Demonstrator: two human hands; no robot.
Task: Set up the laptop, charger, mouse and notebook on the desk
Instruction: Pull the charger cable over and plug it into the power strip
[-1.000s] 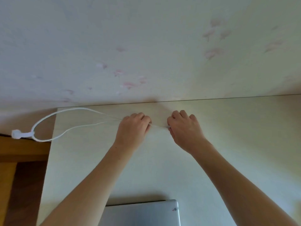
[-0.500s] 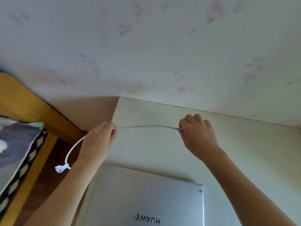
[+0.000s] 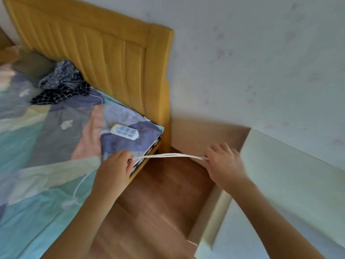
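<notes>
A white charger cable [image 3: 168, 156] stretches between both hands over the gap between bed and desk. My left hand [image 3: 113, 171] is closed on one end above the bed's corner; more cable [image 3: 79, 186] hangs from it down to a white plug [image 3: 70, 203] over the bedding. My right hand [image 3: 224, 165] is closed on the other end near the pale desk's [image 3: 291, 176] left edge. A white power strip with blue sockets [image 3: 124, 131] lies on the bed. The laptop, mouse and notebook are out of view.
A bed with a patterned blue quilt [image 3: 37, 146] and a yellow wooden headboard [image 3: 112, 58] fills the left. Dark checked clothing [image 3: 61, 85] lies near the headboard. Brown wood floor [image 3: 158, 202] shows between bed and desk. A pale wall [image 3: 261, 62] stands behind.
My view has swung left from the desk to the bed. Both hands moved left with the cable, now over the gap. The laptop has left the view and the power strip appeared.
</notes>
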